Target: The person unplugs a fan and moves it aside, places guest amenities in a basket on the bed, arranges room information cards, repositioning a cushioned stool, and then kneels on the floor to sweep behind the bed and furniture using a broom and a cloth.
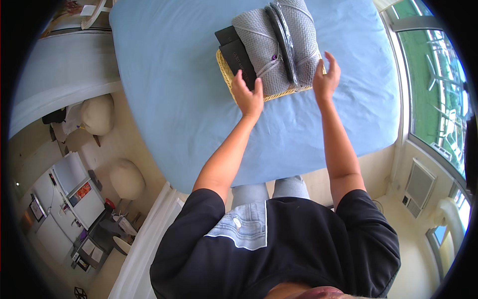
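A yellow wicker basket [224,73] rests on the blue sheet of a bed [179,93]. Inside it are two rolled grey textured textiles [255,45], each bound with cord. Between the rolls stands a flat dark item in clear plastic wrap [282,46], its kind unclear. Two black boxes or folders [236,56] bearing writing lean along the basket's left side. My left hand [248,95] is at the near left corner, fingers apart, by the lower black one. At the near right side my right hand [327,78] has thumb and fingers spread beside the rim. Whether either hand touches the basket is unclear.
Windows [435,86] run along the right, with a wall air conditioner [420,187] below. To the left are a grey ledge [71,67], two beige rounded seats [127,179] and a cluttered dark desk [99,228]. A white curtain [145,239] hangs at lower left.
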### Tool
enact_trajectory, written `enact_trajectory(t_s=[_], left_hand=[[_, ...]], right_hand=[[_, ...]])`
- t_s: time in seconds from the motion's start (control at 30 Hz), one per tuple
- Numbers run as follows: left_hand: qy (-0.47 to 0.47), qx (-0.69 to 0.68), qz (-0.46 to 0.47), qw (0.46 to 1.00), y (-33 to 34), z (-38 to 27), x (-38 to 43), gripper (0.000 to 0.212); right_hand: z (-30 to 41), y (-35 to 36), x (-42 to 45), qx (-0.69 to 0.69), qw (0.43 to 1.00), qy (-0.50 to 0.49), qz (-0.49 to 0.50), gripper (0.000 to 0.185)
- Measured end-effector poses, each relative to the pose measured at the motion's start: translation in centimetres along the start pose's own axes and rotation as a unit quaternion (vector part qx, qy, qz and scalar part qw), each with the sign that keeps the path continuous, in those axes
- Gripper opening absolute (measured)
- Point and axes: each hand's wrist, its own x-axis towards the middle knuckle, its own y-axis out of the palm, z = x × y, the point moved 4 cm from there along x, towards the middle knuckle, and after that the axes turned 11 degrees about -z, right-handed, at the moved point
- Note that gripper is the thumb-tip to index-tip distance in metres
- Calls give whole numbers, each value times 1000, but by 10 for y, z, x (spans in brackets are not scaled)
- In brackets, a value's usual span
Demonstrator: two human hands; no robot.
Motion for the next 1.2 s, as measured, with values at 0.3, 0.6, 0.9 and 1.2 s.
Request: enact_trajectory(t_s=[0.3, 0.6, 0.9, 1.2], left_hand=[[-213, 22, 137, 967, -19, 88, -11, 35], [280, 245, 238, 897, -66, 139, -69, 63], [229, 94, 484, 839, -178, 166, -299, 46], [-30, 245, -103, 964, -158, 178, -69, 58]], right_hand=[[-95, 23, -43, 160, 879, 425, 149, 29], [20, -12, -114, 224, 946, -186, 145, 22], [148, 129, -299, 106, 784, -441, 425, 51], [55, -78, -472, 281, 308, -472, 777, 40]])
